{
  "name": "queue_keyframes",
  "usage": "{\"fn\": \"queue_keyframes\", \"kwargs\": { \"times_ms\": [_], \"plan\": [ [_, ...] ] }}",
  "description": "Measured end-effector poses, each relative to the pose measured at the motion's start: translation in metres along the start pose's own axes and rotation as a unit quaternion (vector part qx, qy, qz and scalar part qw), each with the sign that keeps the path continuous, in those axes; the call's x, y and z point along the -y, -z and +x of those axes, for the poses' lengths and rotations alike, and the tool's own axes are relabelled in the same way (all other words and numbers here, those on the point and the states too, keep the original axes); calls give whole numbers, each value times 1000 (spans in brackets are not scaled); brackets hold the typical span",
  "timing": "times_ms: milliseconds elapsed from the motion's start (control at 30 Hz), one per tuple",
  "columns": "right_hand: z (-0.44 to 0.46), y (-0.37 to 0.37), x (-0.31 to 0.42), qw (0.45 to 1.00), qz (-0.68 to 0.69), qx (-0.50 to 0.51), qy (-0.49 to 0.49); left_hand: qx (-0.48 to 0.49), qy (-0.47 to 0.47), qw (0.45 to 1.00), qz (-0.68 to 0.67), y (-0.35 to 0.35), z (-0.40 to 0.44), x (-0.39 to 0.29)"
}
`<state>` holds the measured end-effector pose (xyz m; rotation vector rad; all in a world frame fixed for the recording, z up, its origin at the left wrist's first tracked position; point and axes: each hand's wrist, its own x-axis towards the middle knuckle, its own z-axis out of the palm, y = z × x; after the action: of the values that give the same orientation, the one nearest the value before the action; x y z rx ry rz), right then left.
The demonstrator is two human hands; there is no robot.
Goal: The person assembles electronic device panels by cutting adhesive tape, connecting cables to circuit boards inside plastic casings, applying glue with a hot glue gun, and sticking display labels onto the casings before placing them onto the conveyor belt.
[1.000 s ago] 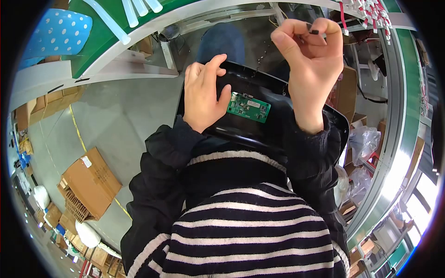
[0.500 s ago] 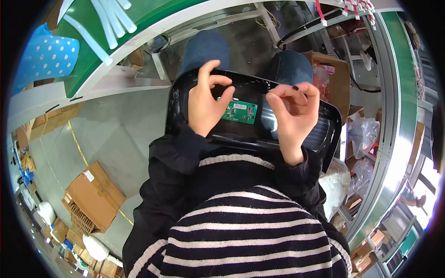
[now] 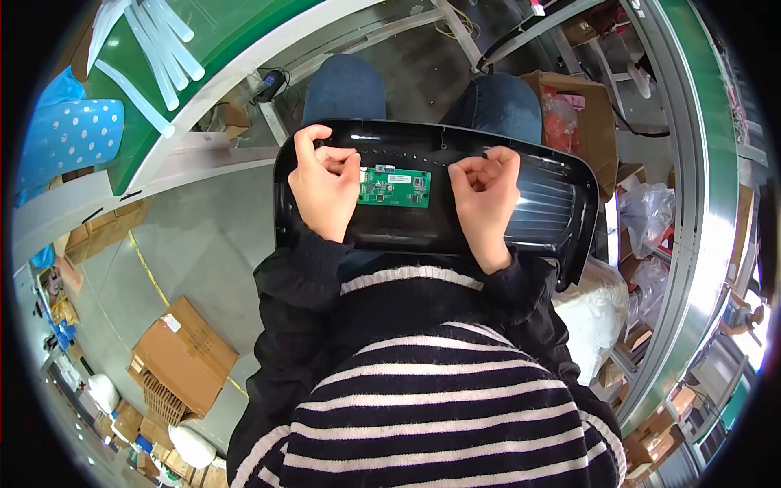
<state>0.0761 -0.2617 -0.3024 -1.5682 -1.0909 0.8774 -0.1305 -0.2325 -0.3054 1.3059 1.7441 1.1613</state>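
Note:
A black plastic housing [image 3: 390,232] with a curved rim lies across my lap, its inside facing up. Within it sits a green circuit board [image 3: 394,189] bearing a white label and small components. My left hand [image 3: 325,185] is at the board's left end, thumb and fingers pinched together; whatever they hold is hidden. To the right of the board, my right hand [image 3: 486,199] hovers over the housing with its fingers pinched. A tiny dark spot shows by its fingertips, too small to name.
Translucent tubes [image 3: 159,61] and a blue polka-dot item [image 3: 85,130] lie on the green bench at upper left. A cardboard box [image 3: 185,354] stands on the floor at left. Another open carton [image 3: 582,122] and plastic bags [image 3: 647,215] are at right, beside a metal bench frame.
My left hand has lowered toward the board's left end and its fingers have closed from a spread pose. The right hand has moved slightly left, still pinched. The camera view has shifted slightly.

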Motion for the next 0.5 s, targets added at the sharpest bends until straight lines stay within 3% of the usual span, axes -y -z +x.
{"fn": "queue_keyframes", "kwargs": {
  "times_ms": [167,267,300,367,400,500],
  "plan": [
    [3,-8,-7,993,-98,-13,59,-14,34,995,93,5,-11,-26],
    [5,-9,-9,990,-123,-8,69,-48,-172,955,237,6,-24,-26],
    [5,-10,-10,989,-129,-6,71,-47,-172,955,237,4,-23,-29],
    [3,-12,-12,988,-134,-4,71,96,-383,894,210,-3,-21,-37],
    [3,-12,-11,987,-143,-5,78,96,-383,895,210,-7,-24,-37],
    [8,-10,-8,982,-161,-11,96,250,-316,881,247,-21,-34,-35]
  ]
}}
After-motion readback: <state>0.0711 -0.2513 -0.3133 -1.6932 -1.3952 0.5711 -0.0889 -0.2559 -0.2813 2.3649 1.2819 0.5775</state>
